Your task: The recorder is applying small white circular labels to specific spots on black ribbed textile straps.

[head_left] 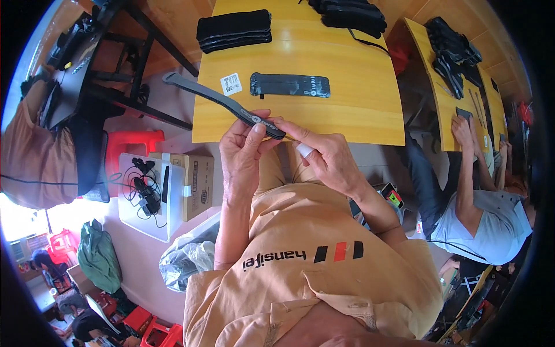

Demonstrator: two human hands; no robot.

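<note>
Head view: we are pinching the near end of a long dark strap [222, 102] with both hands just off the yellow table's [347, 110] near edge, left hand [243, 151] gripping from seven o'clock, right hand [324, 156] from four o'clock. Its far end is angling off toward ten o'clock, while a second dark strap [290, 85] is lying flat at twelve o'clock beside a small white label [231, 84].

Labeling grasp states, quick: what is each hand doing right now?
Left hand: closed, pinching the near end of the dark strap.
Right hand: closed, fingertips pinching the same end.
</note>
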